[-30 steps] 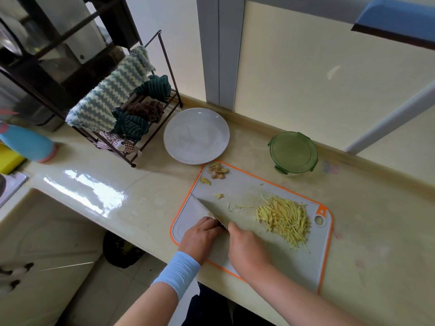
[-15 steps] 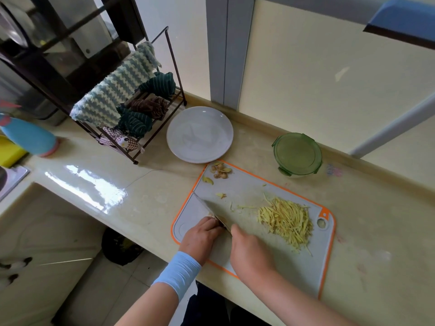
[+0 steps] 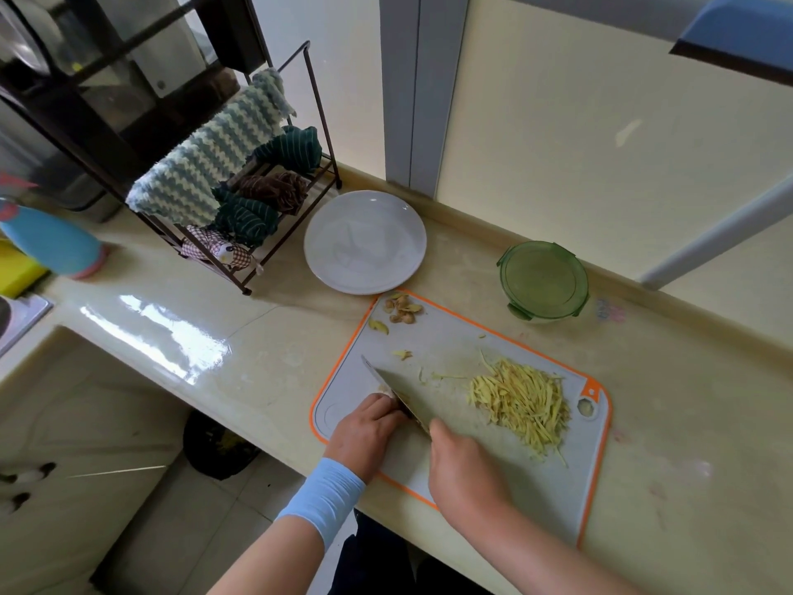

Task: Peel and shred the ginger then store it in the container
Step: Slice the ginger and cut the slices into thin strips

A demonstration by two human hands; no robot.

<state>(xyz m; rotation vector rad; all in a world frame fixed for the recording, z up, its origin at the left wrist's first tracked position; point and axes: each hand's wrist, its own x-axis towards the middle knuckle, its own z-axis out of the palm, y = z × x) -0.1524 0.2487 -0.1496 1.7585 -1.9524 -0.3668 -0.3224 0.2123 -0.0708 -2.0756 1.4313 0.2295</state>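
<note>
While the right hand (image 3: 465, 470) is clenching round the handle of a knife (image 3: 388, 382), the handle itself is hiding under the palm and the blade is angling away from that hand toward the far left. Whether its edge is touching the cutting board (image 3: 450, 350) I cannot tell. The left hand (image 3: 369, 431) is sitting just left of the blade, knuckles against its flat side. Its fingers are curling down over a ginger piece (image 3: 385, 391), of which only a pale sliver is showing at the fingertips. A light-blue wristband (image 3: 322, 500) is wrapping the left wrist.

Just beyond the right hand and a little to its right, a loose heap of shredded ginger (image 3: 521, 401) is lying on the board, with a few stray strips trailing between it and the blade. Well beyond the left hand, peel scraps (image 3: 401, 309) are sitting at the board's far corner.

Past the heap, farther from the right hand and off the board, the green container (image 3: 543, 279) is standing on the countertop (image 3: 257, 337) with its lid on. Beyond the left hand, just off the board's far corner, a white plate (image 3: 364, 242) is resting. Farther to the left of that hand a wire rack (image 3: 317, 109) is carrying draped cloths, and a blue bottle (image 3: 51, 240) is standing far out on the same side.
</note>
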